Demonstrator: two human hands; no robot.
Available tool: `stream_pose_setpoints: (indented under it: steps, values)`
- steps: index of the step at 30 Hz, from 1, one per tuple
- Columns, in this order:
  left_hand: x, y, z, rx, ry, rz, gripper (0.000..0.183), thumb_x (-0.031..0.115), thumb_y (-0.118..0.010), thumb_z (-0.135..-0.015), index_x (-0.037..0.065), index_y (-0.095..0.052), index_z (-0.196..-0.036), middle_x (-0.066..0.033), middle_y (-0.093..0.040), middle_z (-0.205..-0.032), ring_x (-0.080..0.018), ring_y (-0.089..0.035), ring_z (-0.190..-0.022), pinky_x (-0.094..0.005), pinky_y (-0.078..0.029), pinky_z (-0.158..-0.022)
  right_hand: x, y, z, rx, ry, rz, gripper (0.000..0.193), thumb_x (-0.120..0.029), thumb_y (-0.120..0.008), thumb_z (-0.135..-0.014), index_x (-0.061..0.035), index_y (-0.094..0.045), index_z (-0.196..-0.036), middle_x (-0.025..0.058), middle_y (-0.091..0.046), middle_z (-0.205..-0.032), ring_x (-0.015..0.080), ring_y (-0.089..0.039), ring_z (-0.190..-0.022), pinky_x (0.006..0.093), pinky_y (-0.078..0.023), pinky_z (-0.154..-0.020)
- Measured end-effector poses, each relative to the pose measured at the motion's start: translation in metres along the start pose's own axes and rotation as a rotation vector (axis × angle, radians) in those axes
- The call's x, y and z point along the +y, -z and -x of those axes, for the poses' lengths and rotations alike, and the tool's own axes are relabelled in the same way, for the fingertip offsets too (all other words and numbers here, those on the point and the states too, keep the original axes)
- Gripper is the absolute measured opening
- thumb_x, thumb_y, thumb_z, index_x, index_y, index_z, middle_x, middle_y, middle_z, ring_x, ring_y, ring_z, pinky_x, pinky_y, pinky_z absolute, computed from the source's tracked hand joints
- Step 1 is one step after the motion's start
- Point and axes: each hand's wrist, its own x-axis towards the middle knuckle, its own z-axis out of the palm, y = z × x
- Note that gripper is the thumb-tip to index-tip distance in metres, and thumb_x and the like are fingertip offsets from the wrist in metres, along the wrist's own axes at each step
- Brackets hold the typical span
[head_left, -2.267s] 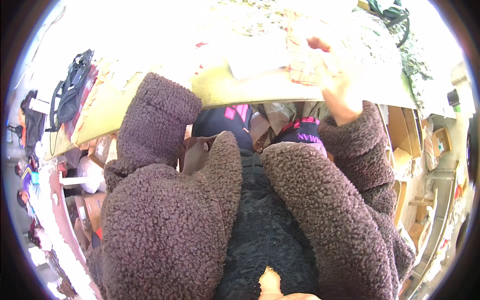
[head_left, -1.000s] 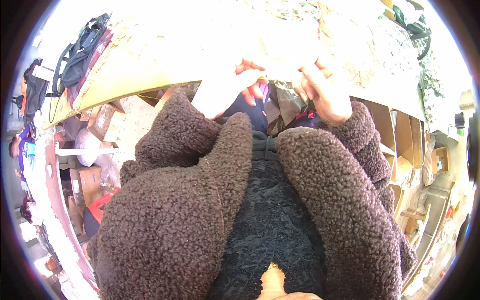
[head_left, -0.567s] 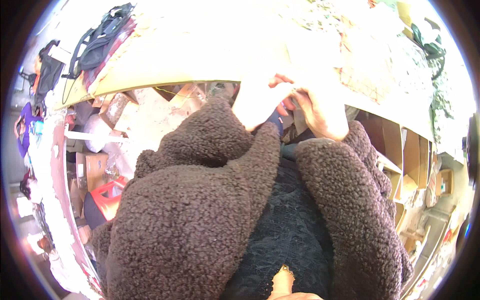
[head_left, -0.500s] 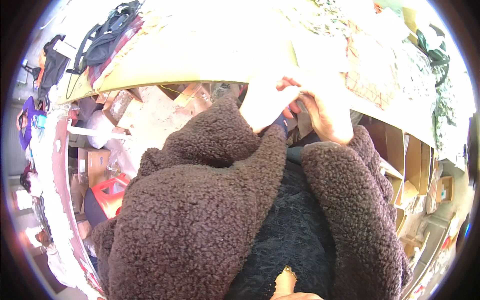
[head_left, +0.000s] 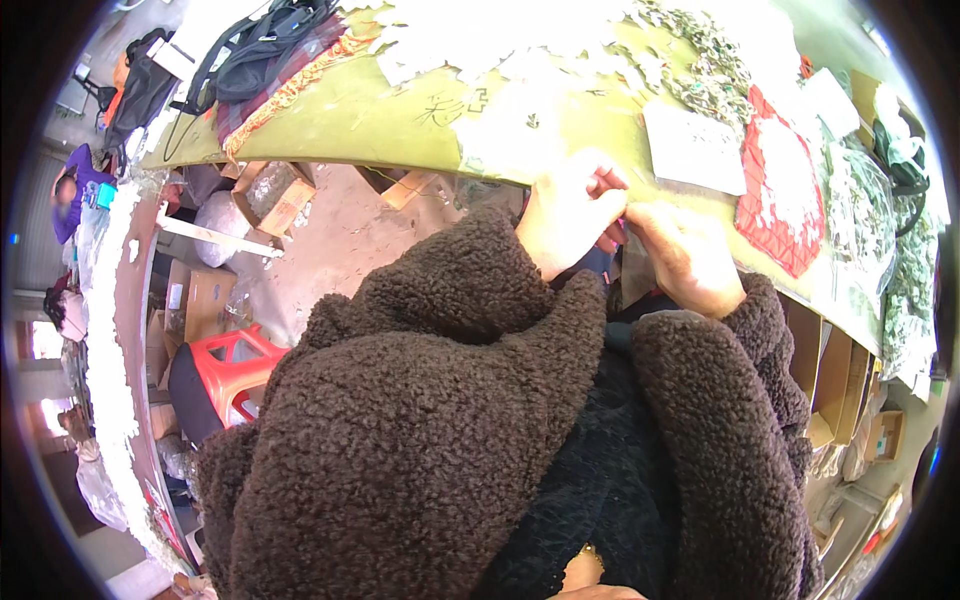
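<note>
My left hand (head_left: 570, 215) and my right hand (head_left: 690, 262) meet at the near edge of the yellow-green table (head_left: 400, 135). The fingers of my left hand are bent inward. Opposite them, the thumb and fingertips of my right hand press together in a pinch. Whatever lies between the fingertips is too small and too washed out to name. Brown fleecy sleeves (head_left: 700, 430) cover both forearms. Just beyond my right hand, a white sheet (head_left: 690, 150) lies on the table beside a red quilted cloth (head_left: 780, 190).
Small green-and-white pieces (head_left: 705, 50) are heaped at the back right. A black backpack (head_left: 270, 60) rests on a fringed dark-red cloth (head_left: 290, 95) at the back left. Lower left stands a red plastic stool (head_left: 235, 365) near cardboard boxes (head_left: 205, 300). A person in purple (head_left: 75, 190) is far left.
The whole view has shifted, so the hands sit slightly further right and lower in it. Glare on the table has lessened. Both hands remain close together, with the fingertips slightly rearranged.
</note>
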Motion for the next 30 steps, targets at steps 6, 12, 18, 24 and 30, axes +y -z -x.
stream_pose_setpoints:
  steps: [6, 12, 18, 24, 30]
  values:
    - [0.003, 0.034, -0.010, -0.043, -0.081, -0.118, 0.018, 0.004, -0.054, -0.089, -0.007, -0.055, -0.103, -0.0155, -0.064, -0.089, -0.0177, -0.064, -0.062, -0.0269, -0.053, -0.052, 0.011, -0.016, -0.001, 0.105, -0.126, -0.102, 0.015, -0.002, -0.059, -0.082, -0.0026, -0.057, -0.097, 0.0119, -0.061, -0.075, 0.0279, -0.062, -0.065, 0.0313, -0.049, -0.058]
    - [0.032, 0.192, -0.061, 0.641, -0.178, -1.058, 0.026, 0.023, -0.055, -0.090, 0.001, -0.063, -0.102, -0.0124, -0.064, -0.078, -0.0172, -0.062, -0.064, -0.0265, -0.050, -0.057, 0.013, -0.011, 0.013, 0.202, -0.635, -0.733, 0.012, -0.008, -0.056, -0.092, -0.0020, -0.057, -0.103, 0.0062, -0.065, -0.082, 0.0105, -0.057, -0.063, 0.0226, -0.045, -0.056]
    - [0.026, 0.253, -0.086, 0.414, 0.119, -1.107, 0.037, 0.029, -0.063, -0.085, 0.000, -0.059, -0.108, -0.0053, -0.058, -0.071, -0.0106, -0.054, -0.053, -0.0248, -0.044, -0.042, 0.016, -0.020, 0.016, 0.330, -0.601, -1.256, 0.010, -0.006, -0.051, -0.094, -0.0012, -0.051, -0.103, 0.0109, -0.063, -0.084, 0.0121, -0.054, -0.062, 0.0213, -0.044, -0.058]
    - [0.032, 0.272, -0.063, 0.560, 0.225, -0.563, 0.025, 0.016, -0.055, -0.087, -0.002, -0.057, -0.105, -0.0098, -0.063, -0.083, -0.0152, -0.062, -0.061, -0.0294, -0.050, -0.043, 0.016, -0.014, 0.015, 0.387, -0.670, -1.566, 0.009, -0.005, -0.049, -0.093, -0.0023, -0.050, -0.102, 0.0099, -0.059, -0.080, 0.0098, -0.044, -0.049, 0.0197, -0.035, -0.047]
    - [0.026, 0.270, -0.070, 0.464, -0.182, -1.564, 0.031, 0.028, -0.062, -0.081, 0.000, -0.059, -0.092, -0.0136, -0.062, -0.076, -0.0244, -0.062, -0.068, -0.0362, -0.050, -0.062, 0.013, -0.015, 0.005, 0.336, -0.701, -1.539, 0.010, -0.007, -0.052, -0.092, -0.0043, -0.051, -0.102, 0.0043, -0.054, -0.073, 0.0055, -0.033, -0.043, 0.0181, -0.025, -0.041]
